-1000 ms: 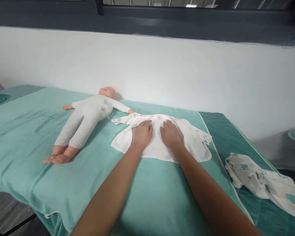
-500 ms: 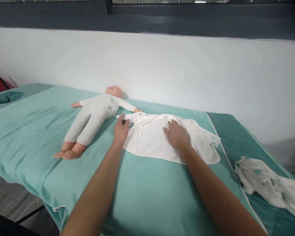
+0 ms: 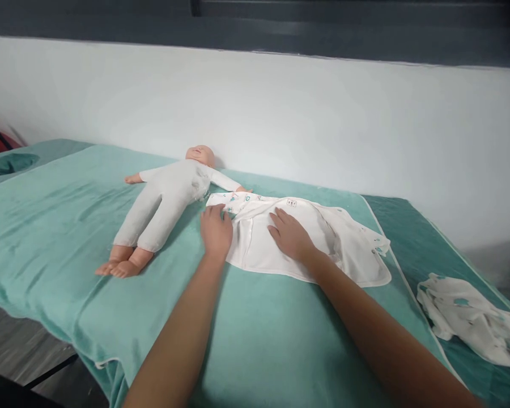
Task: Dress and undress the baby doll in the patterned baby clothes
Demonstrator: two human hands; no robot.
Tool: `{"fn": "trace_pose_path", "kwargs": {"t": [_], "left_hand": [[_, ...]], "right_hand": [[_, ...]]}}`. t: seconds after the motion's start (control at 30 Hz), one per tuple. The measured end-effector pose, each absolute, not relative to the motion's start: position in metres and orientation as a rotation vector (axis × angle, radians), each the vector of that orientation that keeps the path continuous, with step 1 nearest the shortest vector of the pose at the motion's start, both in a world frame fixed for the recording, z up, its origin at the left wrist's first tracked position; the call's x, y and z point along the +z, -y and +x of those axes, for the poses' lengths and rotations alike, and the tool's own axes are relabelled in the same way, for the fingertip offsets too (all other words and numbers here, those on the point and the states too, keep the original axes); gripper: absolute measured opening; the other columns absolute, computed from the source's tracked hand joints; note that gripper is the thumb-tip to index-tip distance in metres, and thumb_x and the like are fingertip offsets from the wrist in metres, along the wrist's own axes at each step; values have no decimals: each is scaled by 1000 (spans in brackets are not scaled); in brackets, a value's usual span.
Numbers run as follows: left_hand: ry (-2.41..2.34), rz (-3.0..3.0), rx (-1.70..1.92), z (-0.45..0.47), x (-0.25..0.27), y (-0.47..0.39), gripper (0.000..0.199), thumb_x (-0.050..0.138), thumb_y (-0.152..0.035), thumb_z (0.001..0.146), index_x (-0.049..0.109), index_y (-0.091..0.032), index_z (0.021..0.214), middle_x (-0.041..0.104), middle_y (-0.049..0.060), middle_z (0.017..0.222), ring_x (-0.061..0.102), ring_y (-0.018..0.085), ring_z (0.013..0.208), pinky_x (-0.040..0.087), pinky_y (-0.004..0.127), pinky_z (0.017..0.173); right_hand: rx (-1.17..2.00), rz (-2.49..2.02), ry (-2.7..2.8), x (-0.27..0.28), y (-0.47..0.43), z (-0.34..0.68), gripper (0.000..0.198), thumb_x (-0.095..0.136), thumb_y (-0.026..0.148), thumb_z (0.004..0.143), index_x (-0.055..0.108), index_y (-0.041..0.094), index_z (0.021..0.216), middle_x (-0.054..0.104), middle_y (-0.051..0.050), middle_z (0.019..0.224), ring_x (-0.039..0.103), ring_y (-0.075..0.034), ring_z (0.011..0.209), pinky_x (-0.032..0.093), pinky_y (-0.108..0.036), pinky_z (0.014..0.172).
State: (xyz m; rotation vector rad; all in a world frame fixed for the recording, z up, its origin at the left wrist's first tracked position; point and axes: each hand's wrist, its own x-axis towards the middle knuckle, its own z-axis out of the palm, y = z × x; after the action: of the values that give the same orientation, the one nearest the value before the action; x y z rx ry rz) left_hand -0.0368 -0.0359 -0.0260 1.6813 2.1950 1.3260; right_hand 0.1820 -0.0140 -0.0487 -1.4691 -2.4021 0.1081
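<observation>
A white baby shirt (image 3: 259, 258) with small green prints on its sleeves lies spread out on the green sheet (image 3: 263, 340), its inner side facing up. My left hand (image 3: 216, 231) rests at the shirt's left sleeve, fingers stretched over the fabric and thumb apart. Flat on the middle of the shirt, below the neck label, is my right hand (image 3: 292, 235) with its fingers extended. To the left a baby doll (image 3: 174, 190) with a white cloth body lies on its back, head toward the wall. One doll hand nearly meets the left sleeve.
Another white garment with green prints (image 3: 467, 314) lies crumpled at the right on a darker green cover (image 3: 397, 218). A white wall (image 3: 280, 113) runs behind the bed. The sheet's front edge hangs down at the lower left, above a grey floor (image 3: 12, 334).
My left hand has loosened its pinch on the sleeve end, and the sleeve now lies flatter and wider. My right hand has slid left across the shirt. The camera view has shifted slightly.
</observation>
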Motion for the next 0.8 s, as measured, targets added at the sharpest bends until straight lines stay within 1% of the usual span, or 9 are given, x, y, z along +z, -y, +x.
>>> {"fn": "trace_pose_path", "kwargs": {"t": [0.1, 0.17, 0.23, 0.33, 0.4, 0.47, 0.53, 0.63, 0.8], "left_hand": [[-2341, 1750, 981, -32, -21, 46, 28, 45, -28, 92, 69, -19, 101, 70, 11, 107, 60, 30, 108, 45, 44, 92], [-2416, 1774, 835, -32, -19, 53, 31, 42, -33, 94, 69, -19, 96, 71, 11, 104, 61, 31, 106, 45, 44, 88], [-2441, 1800, 739, -33, -17, 57, 33, 40, -36, 95, 68, -19, 96, 71, 12, 104, 62, 32, 104, 45, 44, 86], [-2413, 1801, 634, -36, -15, 60, 31, 43, -40, 94, 66, -19, 103, 72, 11, 103, 65, 31, 98, 44, 42, 83], [-2368, 1786, 590, -36, -15, 60, 30, 47, -43, 93, 65, -21, 100, 73, 10, 97, 67, 29, 93, 43, 40, 81], [-2289, 1791, 604, -35, -15, 60, 26, 50, -44, 91, 64, -23, 90, 73, 7, 90, 67, 27, 87, 42, 37, 77], [-2201, 1802, 674, -33, -15, 59, 25, 51, -44, 91, 61, -23, 81, 72, 5, 85, 65, 25, 81, 40, 34, 71], [-2098, 1753, 824, -31, -16, 58, 25, 48, -43, 93, 54, -22, 80, 67, 3, 78, 60, 21, 73, 35, 31, 64], [-1795, 1658, 1139, -27, -15, 61, 24, 47, -40, 94, 45, -22, 78, 56, -3, 69, 52, 14, 65, 35, 26, 63]], "right_hand": [[217, -1381, 2255, -43, 3, 167, 43, 39, 35, 98, 57, 15, 131, 53, -13, 143, 47, -28, 133, 36, -45, 112], [278, -1375, 2081, -39, -10, 159, 34, 41, 34, 96, 61, 20, 120, 62, -10, 127, 59, -25, 113, 44, -42, 102], [330, -1370, 1961, -36, -25, 152, 28, 46, 34, 93, 62, 22, 113, 61, -9, 119, 64, -21, 94, 49, -40, 93], [379, -1376, 1874, -36, -41, 143, 31, 54, 36, 89, 62, 24, 116, 55, -8, 126, 63, -18, 80, 50, -39, 86], [412, -1397, 1833, -37, -45, 141, 34, 57, 39, 87, 62, 26, 118, 55, -7, 128, 62, -17, 78, 50, -39, 84], [471, -1403, 1825, -39, -46, 141, 34, 59, 42, 86, 64, 27, 116, 59, -5, 124, 62, -18, 81, 49, -38, 86], [538, -1392, 1832, -40, -47, 141, 31, 55, 46, 89, 66, 27, 111, 63, -4, 118, 62, -20, 88, 48, -38, 88], [572, -1420, 1855, -40, -48, 141, 32, 47, 48, 93, 67, 27, 106, 65, -4, 112, 62, -21, 96, 46, -37, 88], [588, -1458, 1983, -36, -47, 142, 24, 67, 41, 79, 65, 28, 98, 63, 1, 111, 60, -19, 92, 44, -35, 87]]}}
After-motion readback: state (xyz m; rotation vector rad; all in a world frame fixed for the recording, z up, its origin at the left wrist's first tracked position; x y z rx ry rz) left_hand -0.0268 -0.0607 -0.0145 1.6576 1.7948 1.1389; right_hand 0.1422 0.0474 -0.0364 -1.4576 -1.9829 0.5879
